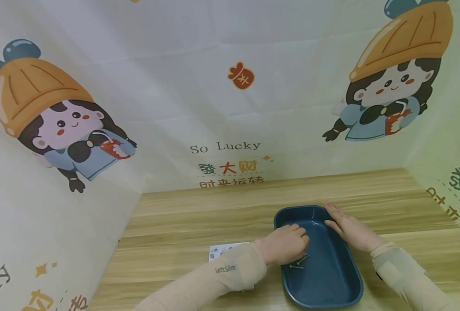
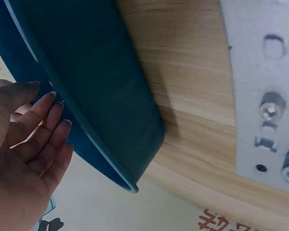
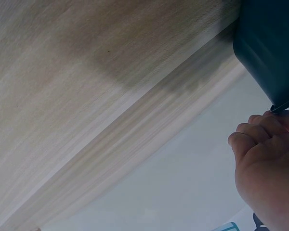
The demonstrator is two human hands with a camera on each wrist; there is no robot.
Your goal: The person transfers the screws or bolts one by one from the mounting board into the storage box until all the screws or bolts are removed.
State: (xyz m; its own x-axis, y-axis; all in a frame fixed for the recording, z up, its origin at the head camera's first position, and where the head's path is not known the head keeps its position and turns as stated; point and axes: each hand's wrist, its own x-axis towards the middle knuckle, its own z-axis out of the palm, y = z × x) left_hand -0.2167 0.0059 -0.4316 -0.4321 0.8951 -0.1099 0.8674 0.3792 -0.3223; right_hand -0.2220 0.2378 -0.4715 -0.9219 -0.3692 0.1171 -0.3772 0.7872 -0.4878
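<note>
A deep blue tray (image 1: 327,276) stands on the wooden table. Inside it lie several small screws (image 1: 297,264), close beneath my left hand (image 1: 286,245). That hand reaches over the tray's left side with bent fingers. In the left wrist view its bare fingertips (image 2: 53,96) are near the tray rim, and I see nothing between them. My right hand (image 1: 352,229) holds the tray's far right rim, the thumb over the edge and the fingers along the outside. A pale metal plate (image 2: 250,139) with holes and bolts lies left of the tray, partly hidden by the left sleeve.
The wood-grain table (image 1: 175,220) meets a printed cloth backdrop (image 1: 167,129) at the back and sides. One bolt (image 2: 271,109) stands up from the plate on the side facing the tray.
</note>
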